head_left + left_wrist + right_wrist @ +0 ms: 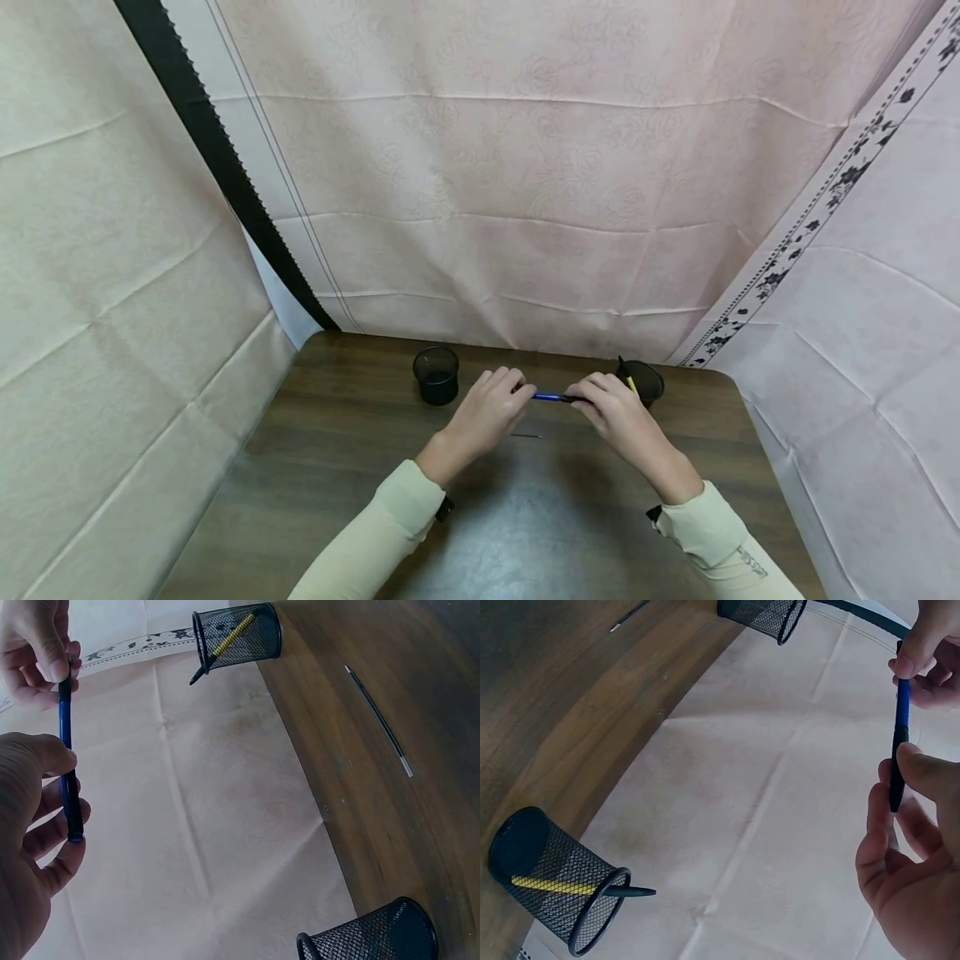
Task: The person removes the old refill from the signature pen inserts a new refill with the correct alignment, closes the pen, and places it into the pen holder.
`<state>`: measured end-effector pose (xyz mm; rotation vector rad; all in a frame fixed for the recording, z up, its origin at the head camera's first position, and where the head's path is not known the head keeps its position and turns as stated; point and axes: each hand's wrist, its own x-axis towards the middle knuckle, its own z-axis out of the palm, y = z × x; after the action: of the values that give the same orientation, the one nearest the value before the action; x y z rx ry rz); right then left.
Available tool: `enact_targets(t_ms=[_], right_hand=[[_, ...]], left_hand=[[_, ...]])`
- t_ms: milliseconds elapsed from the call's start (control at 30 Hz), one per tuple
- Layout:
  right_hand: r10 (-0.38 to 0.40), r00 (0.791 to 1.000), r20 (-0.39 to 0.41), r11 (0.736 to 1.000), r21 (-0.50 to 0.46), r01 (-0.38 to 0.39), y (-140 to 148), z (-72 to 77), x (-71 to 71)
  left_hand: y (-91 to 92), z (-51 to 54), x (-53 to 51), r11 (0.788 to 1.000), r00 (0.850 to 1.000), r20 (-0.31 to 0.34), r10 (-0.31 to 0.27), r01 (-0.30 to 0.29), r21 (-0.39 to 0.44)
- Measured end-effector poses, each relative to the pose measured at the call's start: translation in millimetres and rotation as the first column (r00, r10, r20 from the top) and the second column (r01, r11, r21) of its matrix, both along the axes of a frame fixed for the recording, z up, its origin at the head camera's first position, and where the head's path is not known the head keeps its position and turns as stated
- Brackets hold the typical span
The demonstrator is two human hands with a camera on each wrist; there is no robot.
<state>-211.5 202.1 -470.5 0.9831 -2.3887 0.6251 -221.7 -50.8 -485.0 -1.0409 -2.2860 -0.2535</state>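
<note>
Held level above the table is a blue pen (551, 397) with a black grip section. My left hand (486, 414) pinches its blue end between thumb and fingers. On the black grip end, my right hand (621, 419) pinches with thumb and fingertips. A short stretch of blue barrel (903, 705) shows between the two hands. A thin dark ink refill (381, 724) lies on the table, apart from both hands; in the head view it is partly hidden by the left hand.
A black mesh cup (436, 377) stands at the back, left of the hands. Behind the right hand is another mesh cup (651, 382), with a yellow and black pen (562, 886) leaning in it. Patterned cloth (525, 208) hangs along the wooden table's (330, 433) back edge.
</note>
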Motion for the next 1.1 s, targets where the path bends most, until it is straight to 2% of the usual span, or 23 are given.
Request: enact_targets(t_ms=[300,667,900,1100], right_hand=[[0.062,0.998,-0.014,0.995,-0.075,-0.062,2.0,-1.4,-1.8],[0.029,1.0,-0.007,0.993,-0.111,-0.029,5.4,-3.3,-2.3],[0.045,0.999,-0.009,0.986,-0.159,-0.046,5.6,-5.3,-2.3],[0.05,0.999,-0.003,0.984,-0.17,-0.049,5.9,-5.0,-2.5]], left_hand=[[-3.1,-4.2,-0.9,0.999,1.0,0.01,-0.018,0.018,0.046],[-5.3,-5.4,-3.2,0.999,1.0,0.009,-0.018,0.017,0.051],[-5.9,-2.9,-1.5,1.0,1.0,0.019,-0.004,0.003,0.023],[-6.2,-0.8,-0.5,0.999,1.0,0.005,-0.007,0.006,0.036]])
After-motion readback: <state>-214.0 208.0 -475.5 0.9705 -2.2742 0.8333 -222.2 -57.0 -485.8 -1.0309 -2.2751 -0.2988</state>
